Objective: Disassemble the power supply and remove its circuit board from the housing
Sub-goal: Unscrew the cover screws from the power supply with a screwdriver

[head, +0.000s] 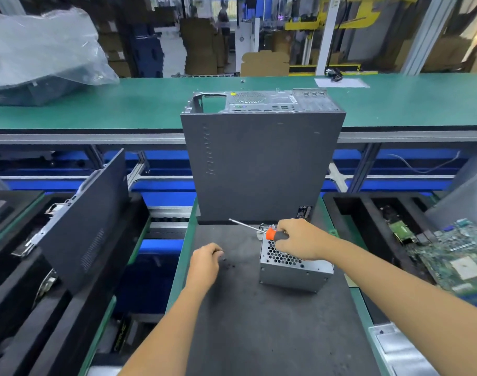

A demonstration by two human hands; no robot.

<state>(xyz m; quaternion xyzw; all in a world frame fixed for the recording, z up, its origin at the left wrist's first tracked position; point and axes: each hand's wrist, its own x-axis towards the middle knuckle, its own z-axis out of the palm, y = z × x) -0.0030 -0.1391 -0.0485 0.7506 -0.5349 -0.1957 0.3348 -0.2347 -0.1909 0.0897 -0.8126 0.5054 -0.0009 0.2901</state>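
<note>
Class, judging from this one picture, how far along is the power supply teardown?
Done: several loose screws lie on the mat by the left hand. In hand: the right hand holds the screwdriver over the power supply. Left: its metal housing looks closed, with no circuit board out.

The power supply (295, 267) stands on the mat (259, 321) of the table (177, 267), at the right side. Behind it stands the computer case (261, 164), upright, at the far end of the mat. The right hand (299, 241) is above the power supply and holds the screwdriver (261, 232), whose shaft points to the left and away. The left hand (204, 263) is on the mat to the left of the power supply, and some small screws (229, 263) lie just beside its fingers (217, 251). A side panel (88, 218) leans in the rack on the left. A circuit board (454, 259) lies in the tray on the right. Behind the case runs a long conveyor (123, 104), with a plastic bag (42, 50) on its left end.
</note>
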